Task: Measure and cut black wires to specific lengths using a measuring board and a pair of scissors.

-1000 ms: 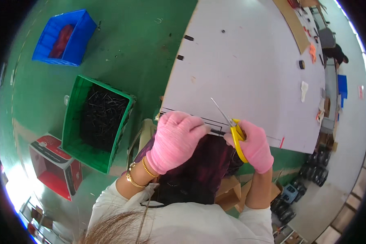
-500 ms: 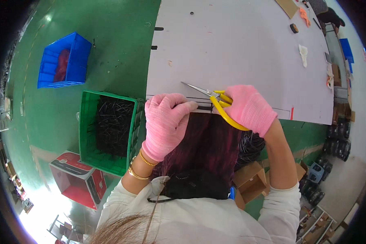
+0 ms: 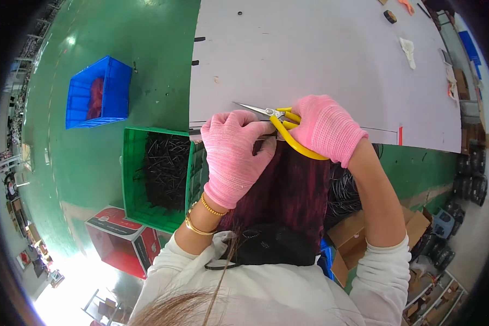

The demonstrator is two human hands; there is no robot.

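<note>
A: Gloved in pink, a left hand (image 3: 236, 155) pinches a thin black piece (image 3: 274, 137) between thumb and fingertips at the near edge of a pale table (image 3: 309, 60). Only a short bit shows in the gap between the two hands.

B: And the right hand (image 3: 331, 130)?

A: Closed around yellow-handled cutters (image 3: 275, 114), their slender, pointed blades (image 3: 252, 108) lying just beyond the left hand's fingers.

B: How would the black piece handle?

A: Light, judging by its slimness, and probably springy rather than limp. Its material cannot be told, with most of it hidden by the left hand. It may roll or slip in knit-covered fingers, so a pinch close to the end facing the right hand, clear of the blades, looks surest.

B: The cutters?

A: Rigid, likely heavier, best held by the handles (image 3: 309, 154), behind the pivot.

B: Beyond the left wrist?

A: A green crate (image 3: 129, 179), heaped with slim black pieces (image 3: 165, 168).
</note>
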